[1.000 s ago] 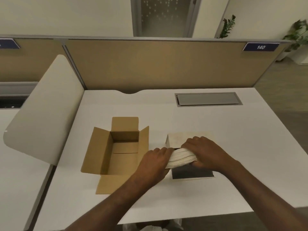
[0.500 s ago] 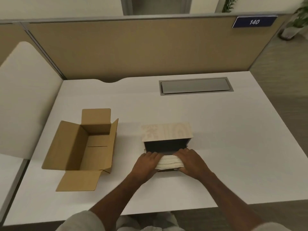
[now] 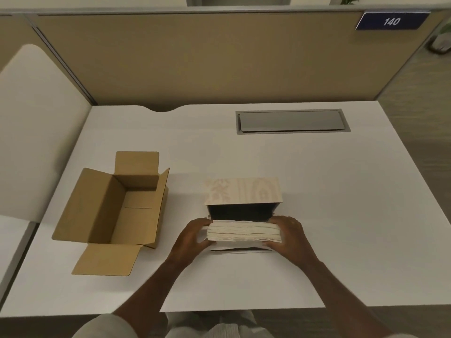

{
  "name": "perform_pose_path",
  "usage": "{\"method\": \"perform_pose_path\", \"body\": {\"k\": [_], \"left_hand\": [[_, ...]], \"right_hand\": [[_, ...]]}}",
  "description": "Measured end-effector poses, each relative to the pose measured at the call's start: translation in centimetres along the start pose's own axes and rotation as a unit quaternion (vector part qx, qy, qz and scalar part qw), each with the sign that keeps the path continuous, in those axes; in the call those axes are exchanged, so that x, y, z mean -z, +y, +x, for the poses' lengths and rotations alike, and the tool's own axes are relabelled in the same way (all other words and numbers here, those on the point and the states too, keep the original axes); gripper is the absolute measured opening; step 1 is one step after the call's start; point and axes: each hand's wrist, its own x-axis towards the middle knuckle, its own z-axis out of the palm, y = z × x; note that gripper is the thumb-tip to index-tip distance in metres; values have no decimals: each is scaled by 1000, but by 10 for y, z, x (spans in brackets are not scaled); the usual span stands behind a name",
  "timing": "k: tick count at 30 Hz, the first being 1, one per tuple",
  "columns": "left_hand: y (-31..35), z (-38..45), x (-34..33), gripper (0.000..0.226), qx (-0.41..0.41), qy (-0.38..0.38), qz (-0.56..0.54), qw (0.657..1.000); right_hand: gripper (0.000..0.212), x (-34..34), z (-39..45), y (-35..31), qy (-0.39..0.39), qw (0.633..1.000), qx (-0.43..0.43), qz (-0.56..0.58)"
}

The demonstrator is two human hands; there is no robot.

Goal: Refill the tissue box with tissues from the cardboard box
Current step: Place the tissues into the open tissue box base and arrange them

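Observation:
A stack of white tissues (image 3: 244, 231) is held by its two ends at the near, open side of the tissue box (image 3: 242, 191), a light wood-patterned box with a dark inside. My left hand (image 3: 191, 236) grips the stack's left end and my right hand (image 3: 288, 234) grips its right end. The stack's far edge sits at the box's opening. The brown cardboard box (image 3: 114, 211) lies open to the left with its flaps spread, and I see nothing inside it.
The white desk (image 3: 341, 215) has a grey cable-tray lid (image 3: 291, 121) set in near the back. A tan partition (image 3: 207, 59) closes off the rear and a white rounded side panel (image 3: 36, 123) stands at the left.
Both hands carried the tissue stack from above the tissue box down to its near opening. The view tilted down and moved closer.

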Motion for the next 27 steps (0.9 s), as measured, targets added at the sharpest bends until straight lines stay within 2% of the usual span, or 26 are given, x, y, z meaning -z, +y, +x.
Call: {"method": "perform_pose_path", "body": {"k": [6, 16, 20, 27], "left_hand": [[0, 3, 1, 54, 10, 22, -60, 998], [2, 1, 3, 50, 12, 22, 1, 1000], [-1, 1, 1, 50, 3, 24, 10, 1000], [-9, 7, 1, 51, -78, 41, 9, 996]], "right_hand": [[62, -17, -7, 7, 23, 998, -54, 34], [61, -18, -13, 13, 71, 996, -61, 12], [61, -17, -13, 14, 67, 996, -58, 7], [61, -11, -15, 22, 29, 998, -63, -5]]}}
